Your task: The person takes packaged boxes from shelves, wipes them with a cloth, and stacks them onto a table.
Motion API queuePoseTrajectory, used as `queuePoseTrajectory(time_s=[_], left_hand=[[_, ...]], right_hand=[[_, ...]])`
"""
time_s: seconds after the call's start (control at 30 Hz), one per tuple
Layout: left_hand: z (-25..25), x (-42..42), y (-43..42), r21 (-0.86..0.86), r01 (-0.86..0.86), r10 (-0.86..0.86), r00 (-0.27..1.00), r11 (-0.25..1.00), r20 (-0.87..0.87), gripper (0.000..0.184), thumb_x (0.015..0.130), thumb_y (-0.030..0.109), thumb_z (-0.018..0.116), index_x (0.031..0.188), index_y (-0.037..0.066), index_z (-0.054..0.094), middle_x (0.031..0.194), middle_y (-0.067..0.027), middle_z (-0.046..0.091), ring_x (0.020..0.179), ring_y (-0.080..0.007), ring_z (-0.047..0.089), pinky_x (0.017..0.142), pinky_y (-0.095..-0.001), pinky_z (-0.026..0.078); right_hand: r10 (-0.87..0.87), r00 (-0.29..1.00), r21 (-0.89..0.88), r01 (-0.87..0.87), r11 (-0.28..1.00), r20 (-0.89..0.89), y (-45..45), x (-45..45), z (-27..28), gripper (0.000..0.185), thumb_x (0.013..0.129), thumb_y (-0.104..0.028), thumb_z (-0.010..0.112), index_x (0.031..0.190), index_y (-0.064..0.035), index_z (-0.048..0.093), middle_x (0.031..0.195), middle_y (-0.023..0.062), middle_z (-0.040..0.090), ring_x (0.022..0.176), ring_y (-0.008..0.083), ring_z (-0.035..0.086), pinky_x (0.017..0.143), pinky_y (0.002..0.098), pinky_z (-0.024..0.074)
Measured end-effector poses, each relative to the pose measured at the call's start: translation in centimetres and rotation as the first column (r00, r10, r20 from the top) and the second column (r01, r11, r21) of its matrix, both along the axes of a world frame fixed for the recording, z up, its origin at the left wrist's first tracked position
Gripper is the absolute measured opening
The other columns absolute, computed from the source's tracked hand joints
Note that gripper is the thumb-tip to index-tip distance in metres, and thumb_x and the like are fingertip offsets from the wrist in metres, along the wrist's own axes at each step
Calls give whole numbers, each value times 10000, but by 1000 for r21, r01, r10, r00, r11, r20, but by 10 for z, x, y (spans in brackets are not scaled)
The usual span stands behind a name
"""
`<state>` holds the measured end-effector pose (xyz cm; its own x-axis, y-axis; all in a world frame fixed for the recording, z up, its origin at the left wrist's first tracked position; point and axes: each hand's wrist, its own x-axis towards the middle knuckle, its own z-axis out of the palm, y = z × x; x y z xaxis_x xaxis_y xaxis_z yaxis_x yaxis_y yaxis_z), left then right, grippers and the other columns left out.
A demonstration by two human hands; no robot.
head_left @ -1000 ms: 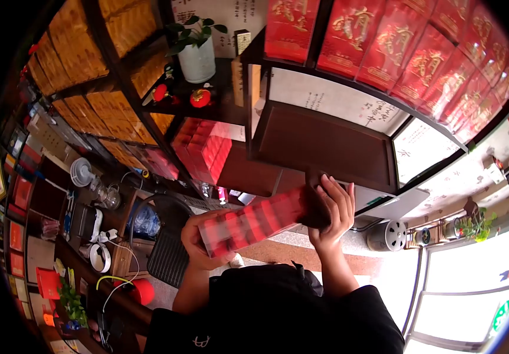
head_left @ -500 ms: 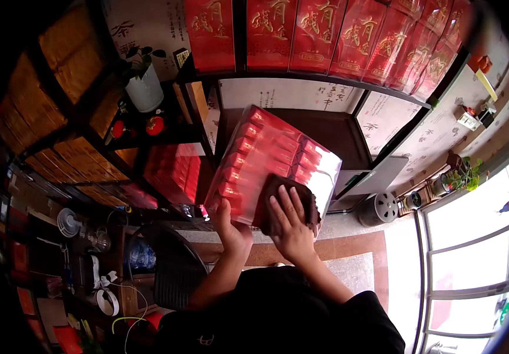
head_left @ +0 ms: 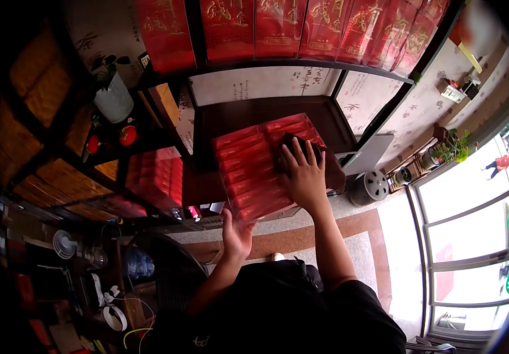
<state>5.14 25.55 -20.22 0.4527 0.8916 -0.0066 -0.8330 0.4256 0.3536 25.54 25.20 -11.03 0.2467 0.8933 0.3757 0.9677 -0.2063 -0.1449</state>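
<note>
A clear-wrapped pack of red boxes [head_left: 248, 171] is held up in front of the shelf, its large face turned toward me. My left hand [head_left: 238, 235] grips the pack's lower edge, the thumb pointing up beside it. Against the pack's right part, my right hand [head_left: 306, 176] presses a dark brown cloth [head_left: 332, 171], with its fingers over the cloth. Behind the pack is a dark, brown-floored shelf compartment [head_left: 219, 121].
Tall red boxes [head_left: 278, 29] line the upper shelf. More red packs [head_left: 157, 177], a potted plant [head_left: 114, 100] and red ornaments [head_left: 127, 135] sit at left. Below are a black chair [head_left: 169, 265] and a fan [head_left: 64, 243]. A metal bin [head_left: 372, 187] stands at right.
The pack has turned from its narrow side to its broad face and now leans differently. My right hand with the cloth has moved up and right across it. The view has shifted to the right.
</note>
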Motion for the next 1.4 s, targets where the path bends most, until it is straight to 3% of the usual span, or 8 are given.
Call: queuePoseTrajectory(time_s=[0.07, 0.2, 0.57, 0.8, 1.07, 1.27, 1.3, 1.4], left_hand=[[5, -1, -1, 58, 81, -52, 919, 995, -391, 599, 962, 511, 544, 1354, 61, 489, 1270, -86, 601, 1170, -217, 576, 973, -378, 490], [2, -2, -3, -112, 183, -211, 916, 977, -341, 537, 946, 197, 598, 1420, 63, 383, 1321, -81, 533, 1249, -197, 525, 1016, -379, 479], [-42, 9, 2, 33, 151, -134, 946, 988, -295, 603, 790, 1, 591, 1364, 23, 406, 1304, -91, 537, 1207, -204, 544, 1051, -361, 446], [-30, 12, -1, -184, 196, -246, 917, 963, -314, 566, 807, 18, 619, 1342, 31, 434, 1258, -79, 560, 1183, -188, 554, 1014, -334, 477], [-17, 21, -17, -39, 99, -106, 951, 994, -290, 637, 772, 86, 664, 1363, 28, 432, 1295, -88, 545, 1208, -213, 532, 1044, -355, 435], [-40, 18, -14, -88, 74, -98, 944, 993, -316, 568, 842, 131, 639, 1368, 51, 442, 1271, -63, 550, 1160, -178, 555, 970, -318, 485], [-85, 11, -6, 39, 231, -231, 973, 972, 15, 543, 862, 140, 623, 1369, 56, 446, 1260, -57, 553, 1148, -170, 559, 955, -313, 493], [-32, 16, -21, -170, 82, -122, 962, 982, -245, 508, 894, 168, 589, 1368, 43, 453, 1258, -65, 561, 1149, -165, 561, 960, -311, 489]], right_hand=[[178, 984, -20, -178, 984, 2, -1, -20, 6, 671, 856, -426, 603, 1458, -174, 447, 1570, 149, 311, 1452, 404, 250, 1134, 649, 164], [580, 812, -70, -583, 809, -60, -7, -66, 4, 661, 914, -626, 459, 1423, -206, 508, 1578, 126, 301, 1470, 362, 238, 1140, 639, 164], [-171, 982, 226, 149, 963, 83, 73, 20, -7, 509, 935, -392, 560, 1420, -250, 504, 1557, 61, 363, 1425, 323, 320, 1140, 551, 204], [486, 873, 69, -487, 871, 40, 18, -75, -19, 474, 869, -422, 624, 1321, -279, 604, 1519, -13, 427, 1327, 256, 436, 1024, 443, 368], [-213, 973, 163, 196, 967, 88, 56, 52, -13, 539, 983, -466, 463, 1477, -253, 423, 1590, 34, 300, 1482, 355, 189, 1163, 617, 122], [227, 974, 65, -225, 972, -22, -6, -44, -16, 542, 926, -373, 575, 1428, -185, 490, 1559, 87, 353, 1464, 295, 277, 1184, 490, 207], [293, 955, 59, -289, 955, -57, -23, -60, -17, 540, 910, -365, 597, 1410, -181, 510, 1548, 84, 373, 1453, 296, 302, 1177, 490, 228], [363, 925, 73, -356, 932, -115, -51, -62, -21, 543, 871, -363, 641, 1371, -172, 549, 1524, 75, 416, 1432, 290, 350, 1157, 486, 278]])
